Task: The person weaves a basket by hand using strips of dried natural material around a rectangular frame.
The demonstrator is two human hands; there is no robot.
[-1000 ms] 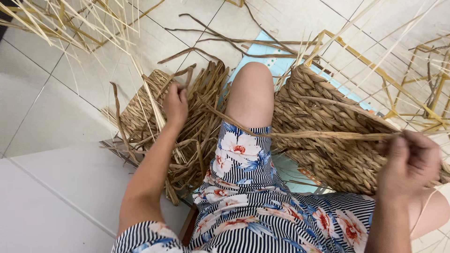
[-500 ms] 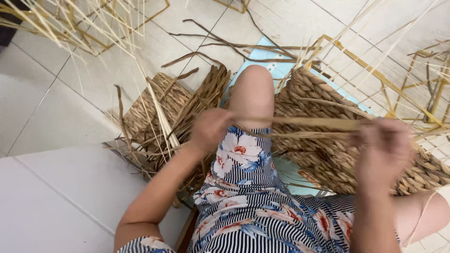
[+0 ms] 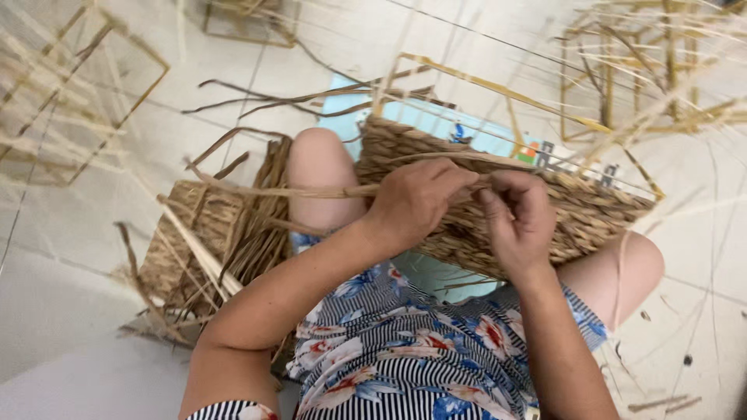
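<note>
Motion is blurring the straw frames at the edges. Both the left hand (image 3: 416,201) and right hand (image 3: 520,218) are closing, pinching a dried grass strand (image 3: 311,190) above the woven basket (image 3: 576,214) lying across the knees.

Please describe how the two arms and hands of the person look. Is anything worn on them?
Both forearms are bare, and the left hand and right hand wear no gloves. I see no rings, watch or bracelets. A black-and-white striped sleeve shows at the left upper arm. The fingernails are short and unpainted.
</note>
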